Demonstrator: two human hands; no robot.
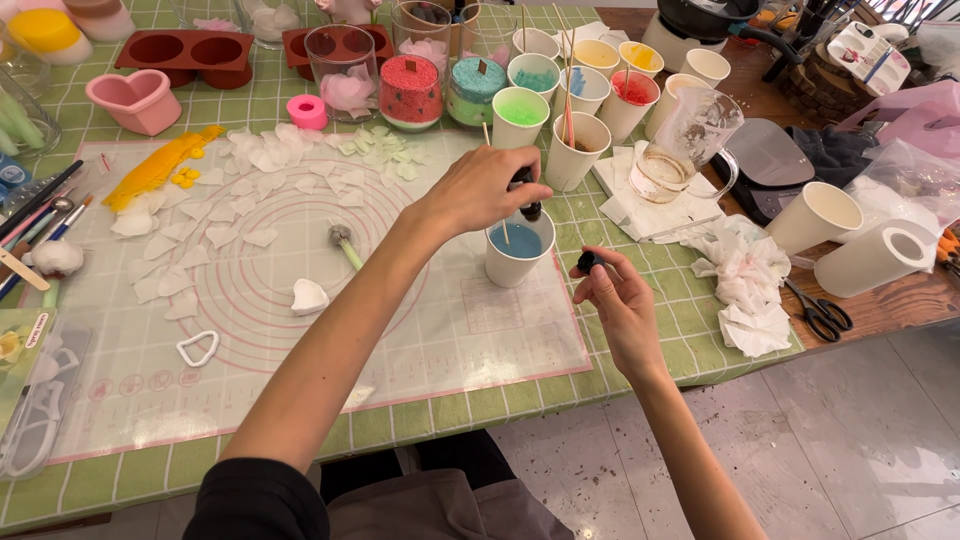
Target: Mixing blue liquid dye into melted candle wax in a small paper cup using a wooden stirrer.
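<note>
My left hand [487, 187] grips a small dark bottle [527, 196], tipped neck-down over a white paper cup [518, 255] of blue liquid. A thin wooden stick [497, 190] stands in that cup. My right hand [622, 298] hovers just right of the cup and pinches the small dark cap [587, 262] between thumb and fingers. The cup stands on a clear silicone mat [430, 330] with pink circles, near its right edge.
Several paper cups of coloured liquid [560, 100] and glass jars crowd the table's back. A glass pitcher [690, 140], crumpled tissues [745, 285], scissors [820, 312] and tipped cups [875, 258] lie right. White petal pieces [200, 235], moulds and tools lie left. Floor is at lower right.
</note>
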